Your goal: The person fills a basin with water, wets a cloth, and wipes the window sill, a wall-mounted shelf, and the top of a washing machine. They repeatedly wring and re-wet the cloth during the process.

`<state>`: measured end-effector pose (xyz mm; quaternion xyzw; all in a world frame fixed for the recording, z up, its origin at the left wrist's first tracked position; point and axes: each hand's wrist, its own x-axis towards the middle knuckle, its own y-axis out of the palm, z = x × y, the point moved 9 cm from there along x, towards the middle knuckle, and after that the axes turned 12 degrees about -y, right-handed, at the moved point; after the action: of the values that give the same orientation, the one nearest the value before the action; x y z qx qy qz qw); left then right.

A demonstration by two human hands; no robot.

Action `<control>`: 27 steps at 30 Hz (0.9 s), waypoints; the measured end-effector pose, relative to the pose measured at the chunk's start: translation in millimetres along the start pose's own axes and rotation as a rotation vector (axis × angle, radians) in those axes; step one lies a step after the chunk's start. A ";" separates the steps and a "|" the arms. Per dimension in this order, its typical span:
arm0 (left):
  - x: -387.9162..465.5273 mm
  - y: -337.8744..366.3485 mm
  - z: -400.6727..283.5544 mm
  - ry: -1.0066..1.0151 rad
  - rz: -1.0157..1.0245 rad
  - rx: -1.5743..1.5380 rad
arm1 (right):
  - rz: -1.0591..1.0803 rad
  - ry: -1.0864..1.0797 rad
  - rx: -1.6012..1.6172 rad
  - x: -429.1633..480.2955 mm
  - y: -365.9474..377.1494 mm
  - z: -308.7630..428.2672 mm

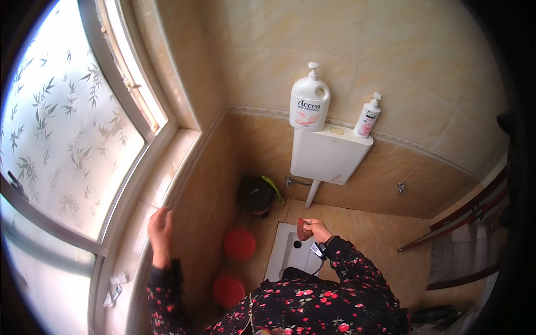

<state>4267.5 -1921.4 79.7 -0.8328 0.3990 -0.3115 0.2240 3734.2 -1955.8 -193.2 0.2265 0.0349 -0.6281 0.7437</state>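
Observation:
My right hand [319,229] grips a reddish-brown cloth or pad [302,230] above a white squat toilet [277,251] set in the floor. A small white-and-dark tag or device [317,251] is at that wrist. Level with the window sill [181,144], my left hand [161,224] has its fingers curled over the sill's edge. Whether it presses on the sill or holds something small is hidden. Ahead on the wall hangs a white plastic cistern [331,155], with a large white pump bottle [310,100] and a smaller pump bottle [367,117] standing on top.
Red round stools or tubs [240,244] stand on the floor along the left wall. A dark bin or bucket [254,194] with a green handle fills the corner. Crumpled wrappers [114,289] lie on the sill beside the frosted window [71,125]. A dark red-framed rack or door [456,234] is at right.

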 end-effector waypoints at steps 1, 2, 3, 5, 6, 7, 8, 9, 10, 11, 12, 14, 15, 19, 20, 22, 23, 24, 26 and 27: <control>13.4 28.9 -35.8 0.086 0.077 -0.031 | -0.109 -0.024 0.036 -6.0 -17.7 13.5; 25.1 60.6 -61.8 0.035 0.202 -0.047 | -0.138 -0.068 0.028 -7.5 -25.1 27.0; 32.8 93.2 -91.1 -0.002 0.326 -0.053 | -0.161 -0.102 0.020 -7.3 -31.7 39.9; 32.3 157.5 -149.9 -0.219 0.639 -0.448 | -0.181 -0.143 0.022 -4.9 -41.5 61.9; 27.0 184.2 -189.7 -0.206 0.756 -0.601 | -0.176 -0.155 0.030 -1.4 -46.0 73.2; 19.4 209.2 -229.6 -0.182 0.874 -0.755 | -0.165 -0.170 0.036 3.4 -50.8 85.5; 13.4 234.5 -260.6 -0.206 0.938 -0.806 | -0.147 -0.238 -0.037 8.5 -56.0 103.3; 8.6 258.5 -289.3 -0.223 0.995 -0.852 | -0.125 -0.279 -0.036 18.0 -62.8 122.2; 7.2 282.8 -317.9 -0.236 1.044 -0.925 | -0.084 -0.322 -0.040 28.2 -68.2 142.1; 6.9 304.4 -345.8 -0.227 1.093 -1.020 | -0.092 -0.342 -0.074 38.3 -78.4 160.8; 6.8 331.2 -361.8 -0.320 1.126 -1.014 | -0.165 -0.321 -0.142 47.2 -91.7 173.8; 23.1 371.6 -400.9 -0.309 1.102 -1.089 | -0.161 -0.505 -0.246 70.8 -109.1 229.1; 31.4 387.8 -414.5 -0.299 1.051 -1.110 | -0.230 -0.484 -0.339 78.4 -124.9 246.3; 59.1 441.3 -445.2 -0.370 0.978 -1.164 | -0.264 -1.004 -0.849 80.2 -140.1 346.1; 65.8 448.9 -449.4 -0.377 0.960 -1.203 | -0.289 -1.050 -0.957 82.6 -143.1 358.0; 73.6 468.6 -452.6 -0.504 0.978 -1.272 | -0.289 -1.070 -1.147 94.5 -140.5 364.3; 76.7 477.1 -454.2 -0.567 0.996 -1.303 | -0.302 -1.085 -1.234 99.9 -138.4 364.3; 82.8 482.5 -453.5 -0.616 0.957 -1.328 | -0.274 -1.026 -1.294 113.5 -135.1 357.9; 91.3 491.0 -451.5 -0.714 0.902 -1.377 | -0.303 -1.059 -1.429 125.8 -127.1 350.9; 94.3 492.5 -445.6 -0.782 0.843 -1.384 | -0.285 -1.006 -1.501 135.9 -125.4 344.3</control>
<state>3744.0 -2339.0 119.9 -0.6124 0.6650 0.4124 -0.1123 3563.4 -2225.2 32.5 -0.6231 0.1336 -0.5511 0.5386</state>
